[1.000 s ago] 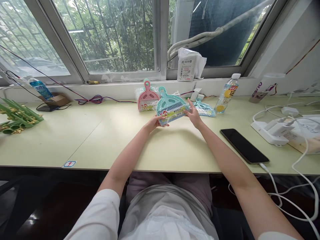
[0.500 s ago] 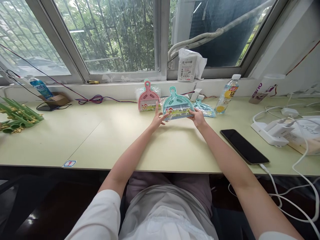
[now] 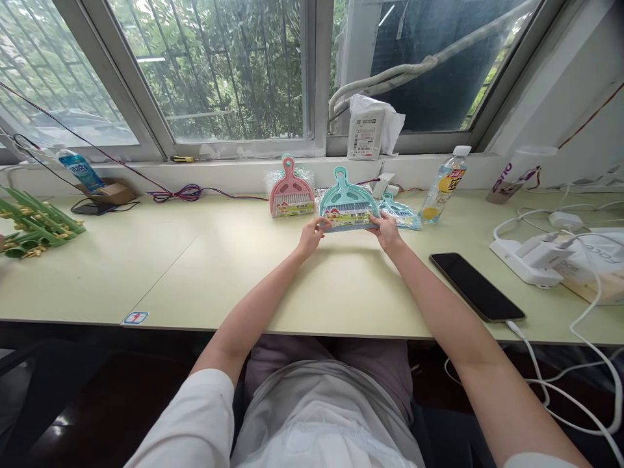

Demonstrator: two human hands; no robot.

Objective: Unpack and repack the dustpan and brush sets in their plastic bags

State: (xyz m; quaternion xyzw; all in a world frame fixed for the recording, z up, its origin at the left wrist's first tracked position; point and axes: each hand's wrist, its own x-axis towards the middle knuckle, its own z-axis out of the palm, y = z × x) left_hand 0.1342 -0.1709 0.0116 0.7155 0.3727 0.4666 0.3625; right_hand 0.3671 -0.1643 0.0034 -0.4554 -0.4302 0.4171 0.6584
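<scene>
A teal dustpan and brush set [image 3: 348,195] in clear plastic wrap stands upright with its handle up, near the back of the table. My left hand [image 3: 311,236] is closed at its lower left corner, thumb and fingers curled on the edge. The lower right corner is in the grip of my right hand [image 3: 387,232]. A pink dustpan and brush set [image 3: 291,192], also wrapped, leans on the sill to the left. Behind my right hand lies a blue-teal dustpan and brush set [image 3: 402,213], partly hidden by the one I hold.
To the right are a drink bottle [image 3: 442,185], a phone [image 3: 476,286] on a cable and a white power strip [image 3: 529,261]. At the left lie green stalks [image 3: 41,224] and a tilted blue bottle [image 3: 82,172]. A tissue pack [image 3: 366,133] stands on the sill.
My left hand's raised, spread fingers have curled in onto the teal set's left corner. The set has shifted very slightly to the right. My right hand keeps its grip.
</scene>
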